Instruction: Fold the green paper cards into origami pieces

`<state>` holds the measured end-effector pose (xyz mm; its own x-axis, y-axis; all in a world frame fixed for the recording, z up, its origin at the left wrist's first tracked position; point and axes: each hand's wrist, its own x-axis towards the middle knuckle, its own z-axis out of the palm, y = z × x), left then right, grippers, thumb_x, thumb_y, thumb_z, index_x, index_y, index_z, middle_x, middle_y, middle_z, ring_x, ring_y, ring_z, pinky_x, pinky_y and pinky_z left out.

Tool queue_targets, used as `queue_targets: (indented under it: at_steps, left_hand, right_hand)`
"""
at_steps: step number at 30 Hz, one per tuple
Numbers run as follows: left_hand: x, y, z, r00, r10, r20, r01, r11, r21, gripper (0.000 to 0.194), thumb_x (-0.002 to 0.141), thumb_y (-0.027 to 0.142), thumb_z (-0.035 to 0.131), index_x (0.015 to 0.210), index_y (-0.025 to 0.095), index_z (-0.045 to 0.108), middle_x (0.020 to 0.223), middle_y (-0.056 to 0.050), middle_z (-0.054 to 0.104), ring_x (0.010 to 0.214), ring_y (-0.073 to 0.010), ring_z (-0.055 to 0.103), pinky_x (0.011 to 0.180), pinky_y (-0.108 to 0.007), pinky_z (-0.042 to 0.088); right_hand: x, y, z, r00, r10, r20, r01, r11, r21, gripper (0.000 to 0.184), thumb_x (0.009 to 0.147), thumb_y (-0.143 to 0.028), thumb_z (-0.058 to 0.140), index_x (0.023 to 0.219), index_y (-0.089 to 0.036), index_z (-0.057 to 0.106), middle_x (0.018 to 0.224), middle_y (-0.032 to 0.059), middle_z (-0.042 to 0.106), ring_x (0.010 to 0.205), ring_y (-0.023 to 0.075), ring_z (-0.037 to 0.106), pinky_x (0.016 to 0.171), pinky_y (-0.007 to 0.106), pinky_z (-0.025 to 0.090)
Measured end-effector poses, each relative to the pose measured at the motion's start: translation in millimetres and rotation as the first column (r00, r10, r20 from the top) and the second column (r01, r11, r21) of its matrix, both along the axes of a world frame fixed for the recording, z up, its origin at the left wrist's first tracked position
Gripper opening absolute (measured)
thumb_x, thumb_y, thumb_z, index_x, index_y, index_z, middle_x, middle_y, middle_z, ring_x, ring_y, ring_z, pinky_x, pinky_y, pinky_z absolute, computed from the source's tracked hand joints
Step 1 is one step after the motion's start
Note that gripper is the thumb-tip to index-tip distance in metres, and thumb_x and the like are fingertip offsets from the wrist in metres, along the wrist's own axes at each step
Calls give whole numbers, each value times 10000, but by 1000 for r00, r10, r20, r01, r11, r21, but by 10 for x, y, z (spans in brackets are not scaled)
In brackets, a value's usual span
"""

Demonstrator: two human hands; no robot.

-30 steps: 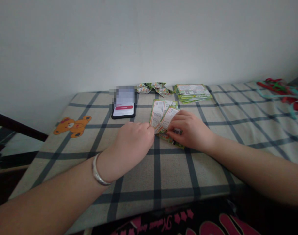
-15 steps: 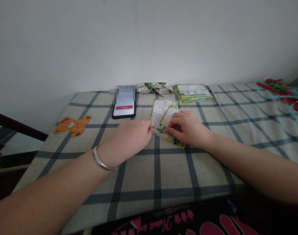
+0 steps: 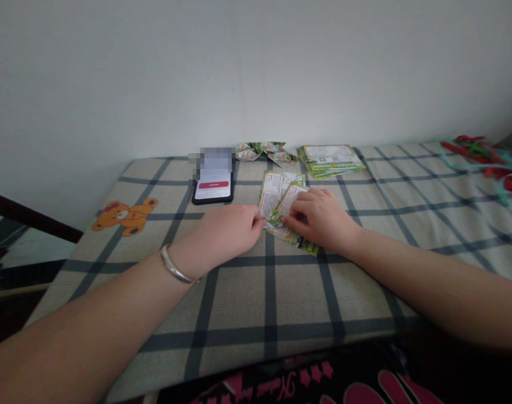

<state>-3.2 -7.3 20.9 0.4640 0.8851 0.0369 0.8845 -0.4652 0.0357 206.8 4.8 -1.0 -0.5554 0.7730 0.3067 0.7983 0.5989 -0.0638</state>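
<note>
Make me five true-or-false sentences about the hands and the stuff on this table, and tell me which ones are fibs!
1. The left hand and the right hand both touch the green papers. True.
2. The bracelet is around the right wrist. False: it is around the left wrist.
3. The phone lies to the left of the paper stack. True.
4. The teddy bear picture is under the right hand. False: it is on the tablecloth, to the left of the phone.
5. The ribbons are on the right side of the table. True.
</note>
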Motion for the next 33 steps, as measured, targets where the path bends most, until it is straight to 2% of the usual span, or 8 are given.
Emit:
queue_targets:
  at_steps: [6,11,16,18,21,26,29,33]
  left_hand:
    - [33,-57,25,992,-4,-126,10,999,45,327,954,338,362,940,180,648,715,-84,682,591,-212,619,512,-285,346]
    - [45,-75,30,985,-55,-165,70,994,86,317,962,321,353,937,193,642,697,-83,677,620,-253,655,494,-290,343]
    - [47,-63,15,983,-47,-180,63,994,87,339,970,313,331,904,184,638,723,-91,690,660,-277,683,490,-298,360]
    - [43,-64,8,983,-44,-181,61,994,92,351,973,312,322,903,175,637,733,-103,694,669,-291,687,492,-308,374]
    - [34,-67,3,984,-44,-174,61,994,94,352,977,314,318,945,165,635,753,-117,701,671,-299,690,495,-314,390]
    - [5,-61,-3,988,-43,-151,54,996,68,322,983,359,345,1004,184,614,762,-98,701,671,-285,687,496,-301,387]
    - [-23,-69,-20,990,-53,-132,62,996,63,296,989,360,342,1032,196,585,750,-72,690,641,-270,674,482,-299,362]
    - [-68,-82,-52,990,-104,-91,114,986,122,213,989,288,368,997,181,553,818,-54,665,676,-233,656,491,-296,350]
  right_hand:
    - [12,38,-12,1000,8,12,-8,1000,-1,326,891,-426,573,666,-195,616,729,20,623,742,179,507,723,338,278]
    - [18,38,2,1000,20,8,-20,1000,22,322,882,-422,587,655,-197,623,718,19,620,737,179,493,771,350,290]
    - [0,19,-8,1000,12,-27,-11,999,35,246,864,-395,611,717,-199,632,751,26,632,763,193,506,796,356,316]
    - [-5,12,-16,997,55,-62,-53,998,37,160,867,-356,613,837,-206,661,826,33,651,808,202,524,802,349,337]
    - [-7,0,-14,983,168,-79,-164,985,58,140,901,-286,574,953,-213,682,919,48,667,887,210,534,820,335,370]
    - [-2,-26,11,957,285,-45,-278,953,119,213,950,-238,502,921,-185,706,911,59,685,883,199,534,836,322,404]
    - [3,-30,5,954,300,-16,-295,945,142,232,957,-239,489,917,-176,709,895,63,682,875,203,540,824,326,415]
    - [12,-29,-20,954,298,-12,-293,943,155,188,935,-215,517,927,-170,700,922,66,679,892,210,549,792,314,422]
